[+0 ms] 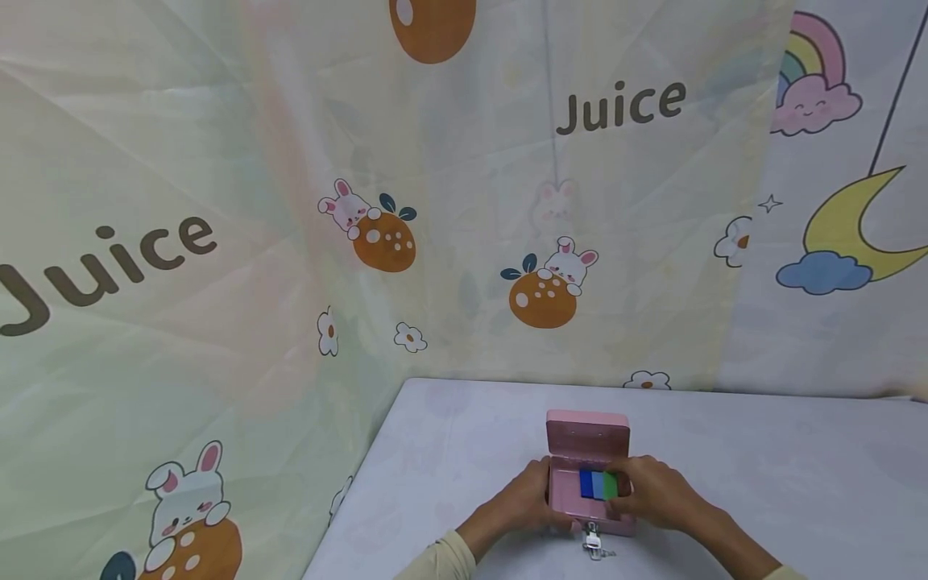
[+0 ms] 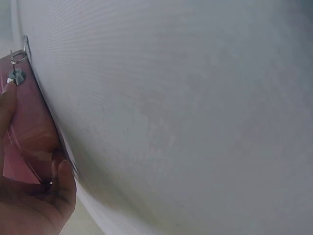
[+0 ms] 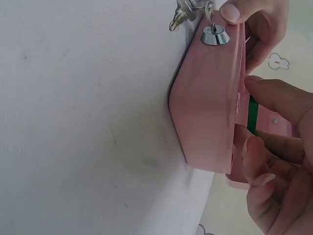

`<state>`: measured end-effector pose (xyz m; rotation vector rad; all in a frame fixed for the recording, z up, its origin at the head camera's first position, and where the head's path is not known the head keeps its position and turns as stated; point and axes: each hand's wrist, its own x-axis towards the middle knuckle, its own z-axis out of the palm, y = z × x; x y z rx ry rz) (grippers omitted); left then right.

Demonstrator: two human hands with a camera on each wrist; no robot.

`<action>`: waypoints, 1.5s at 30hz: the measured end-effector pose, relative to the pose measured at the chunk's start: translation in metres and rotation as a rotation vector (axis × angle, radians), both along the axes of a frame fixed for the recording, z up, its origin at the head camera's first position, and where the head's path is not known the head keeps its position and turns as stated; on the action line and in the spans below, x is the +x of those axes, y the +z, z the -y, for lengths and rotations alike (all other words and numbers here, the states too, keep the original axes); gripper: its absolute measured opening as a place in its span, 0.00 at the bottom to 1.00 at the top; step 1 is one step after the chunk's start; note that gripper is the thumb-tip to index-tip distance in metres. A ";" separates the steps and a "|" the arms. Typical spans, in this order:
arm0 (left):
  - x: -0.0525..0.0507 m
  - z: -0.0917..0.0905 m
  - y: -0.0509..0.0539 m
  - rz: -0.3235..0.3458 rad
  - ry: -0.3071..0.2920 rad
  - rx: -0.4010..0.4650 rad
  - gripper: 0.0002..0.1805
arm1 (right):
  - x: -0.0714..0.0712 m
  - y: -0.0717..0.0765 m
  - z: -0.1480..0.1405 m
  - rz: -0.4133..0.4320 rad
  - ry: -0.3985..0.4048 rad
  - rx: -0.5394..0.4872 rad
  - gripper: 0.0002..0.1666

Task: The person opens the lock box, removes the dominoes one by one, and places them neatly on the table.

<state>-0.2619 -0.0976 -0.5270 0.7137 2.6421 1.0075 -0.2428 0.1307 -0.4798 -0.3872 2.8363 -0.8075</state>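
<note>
A pink metal box (image 1: 565, 493) stands on the table with its lid (image 1: 587, 440) raised. Inside lies a row of coloured pieces: dark blue (image 1: 586, 484), light blue (image 1: 598, 485) and green (image 1: 611, 486). My left hand (image 1: 528, 498) grips the box's left side, its thumb by the lock at the front in the left wrist view. My right hand (image 1: 663, 493) reaches over the right side and pinches the row at its green end (image 3: 252, 115); its other fingers are bent beside the box wall. The right-hand end of the row is partly hidden by the fingers.
A silver lock (image 3: 215, 35) with keys (image 3: 179, 18) sticks out from the box's front. The white-covered table (image 1: 783, 475) extends on both sides. Behind it and on the left hang printed curtains (image 1: 464, 242).
</note>
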 end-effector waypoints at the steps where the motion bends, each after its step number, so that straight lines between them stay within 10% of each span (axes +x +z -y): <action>1: 0.000 0.000 0.000 0.004 0.000 0.003 0.48 | 0.000 0.000 -0.001 -0.001 -0.001 0.003 0.27; 45: 0.004 0.001 0.004 -0.014 0.020 -0.018 0.51 | -0.001 0.006 -0.024 0.034 0.024 -0.008 0.30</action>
